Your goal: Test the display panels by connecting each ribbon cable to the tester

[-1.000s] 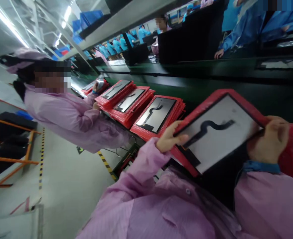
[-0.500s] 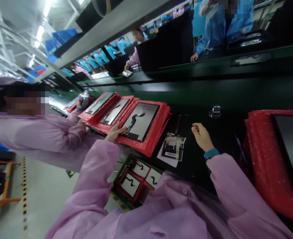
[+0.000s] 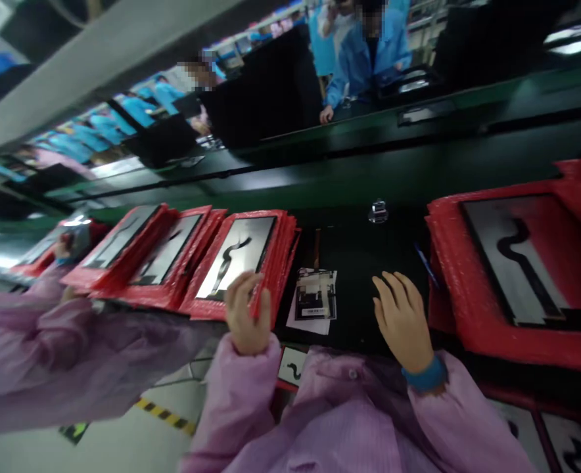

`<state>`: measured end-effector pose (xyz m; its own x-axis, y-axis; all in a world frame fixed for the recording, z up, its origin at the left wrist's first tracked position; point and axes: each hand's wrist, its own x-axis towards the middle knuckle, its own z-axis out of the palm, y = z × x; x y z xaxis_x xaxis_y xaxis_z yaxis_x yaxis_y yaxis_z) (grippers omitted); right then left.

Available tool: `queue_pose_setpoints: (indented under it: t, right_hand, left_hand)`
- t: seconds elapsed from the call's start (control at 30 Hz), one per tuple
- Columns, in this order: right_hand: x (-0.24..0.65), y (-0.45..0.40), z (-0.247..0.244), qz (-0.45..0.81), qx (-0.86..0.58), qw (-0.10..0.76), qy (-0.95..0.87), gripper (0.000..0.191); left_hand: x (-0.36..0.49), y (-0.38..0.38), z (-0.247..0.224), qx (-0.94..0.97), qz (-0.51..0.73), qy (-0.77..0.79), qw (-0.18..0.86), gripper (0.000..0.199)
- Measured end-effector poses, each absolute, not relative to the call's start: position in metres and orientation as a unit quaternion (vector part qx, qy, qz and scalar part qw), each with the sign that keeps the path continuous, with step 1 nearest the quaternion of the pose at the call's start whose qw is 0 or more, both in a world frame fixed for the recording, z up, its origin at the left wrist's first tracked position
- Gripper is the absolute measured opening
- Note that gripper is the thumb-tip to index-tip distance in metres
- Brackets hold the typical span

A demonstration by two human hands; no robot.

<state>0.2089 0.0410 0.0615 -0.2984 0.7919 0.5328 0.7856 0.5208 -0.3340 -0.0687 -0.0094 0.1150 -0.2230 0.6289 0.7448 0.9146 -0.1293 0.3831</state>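
Observation:
My left hand (image 3: 248, 314) is raised at the front edge of a stack of red bubble-wrap bags, thumb apart from the fingers and nothing seen in it. On that stack lies a display panel (image 3: 244, 248) with a black flex cable; my fingers overlap its lower corner from this viewpoint. Over the black bench (image 3: 354, 256), my right hand (image 3: 403, 318) hovers with its fingers spread, holding nothing. Between the two hands rests a small dark framed part (image 3: 316, 295) with a barcode label, on a white sheet (image 3: 300, 323).
A red-bagged stack topped by another display panel (image 3: 510, 259) stands at right, beside a blue pen (image 3: 426, 264). More bagged panels (image 3: 169, 246) lie at left, near a co-worker's pink sleeve (image 3: 64, 355). A shiny metal object (image 3: 378, 211) sits at the bench's back.
My left hand has let go of the panel's corner on the left stack and moved back toward me. My right hand's fingers have opened out. The view has turned to the right.

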Motion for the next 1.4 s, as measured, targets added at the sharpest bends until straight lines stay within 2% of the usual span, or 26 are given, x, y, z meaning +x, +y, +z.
queue_pose_setpoints:
  t: [0.13,0.3,0.4,0.53,0.63,0.87,1.03,1.17,1.23,1.3,1.4]
  right_hand:
    - [0.265,0.001,0.064,-0.125,-0.623,0.375,-0.676,0.055]
    - [0.317,-0.01,0.058,-0.163,-0.668,0.349,-0.636,0.034]
    - [0.325,-0.005,0.057,-0.153,-0.66,0.39,-0.623,0.023]
    - [0.321,-0.003,0.062,-0.154,-0.643,0.455,-0.596,0.026]
    - [0.315,-0.01,0.066,-0.175,-0.612,0.452,-0.625,0.028]
    - [0.283,-0.029,0.06,-0.197,-0.516,0.441,-0.707,0.026]
    - [0.265,-0.039,0.051,-0.163,-0.49,0.411,-0.751,0.042]
    - [0.259,-0.05,0.052,-0.177,-0.463,0.388,-0.777,0.044]
    - [0.259,-0.051,0.053,-0.161,-0.48,0.401,-0.763,0.056]
    - [0.259,-0.046,0.051,-0.126,-0.523,0.401,-0.742,0.076]
    - [0.261,-0.033,0.044,-0.045,-0.57,0.337,-0.748,0.093]
  left_hand:
    - [0.034,0.009,0.08,-0.656,-0.502,-0.55,-0.123,0.017]
    - [0.122,0.019,0.064,-0.615,-0.446,-0.446,-0.473,0.021]
    - [0.148,0.027,0.067,-0.553,-0.405,-0.409,-0.602,0.036]
    - [0.167,0.043,0.075,-0.455,-0.39,-0.351,-0.72,0.064]
    - [0.177,0.051,0.083,-0.405,-0.383,-0.345,-0.755,0.067]
    - [0.175,0.052,0.092,-0.309,-0.372,-0.381,-0.788,0.049]
    - [0.147,0.043,0.104,-0.295,-0.35,-0.409,-0.789,0.039]
    - [0.104,0.026,0.111,-0.242,-0.36,-0.461,-0.774,0.032]
    - [0.079,0.017,0.11,-0.207,-0.373,-0.499,-0.755,0.03]
    - [0.056,0.012,0.103,-0.181,-0.381,-0.533,-0.733,0.031]
    - [0.035,0.013,0.086,-0.176,-0.381,-0.567,-0.709,0.032]
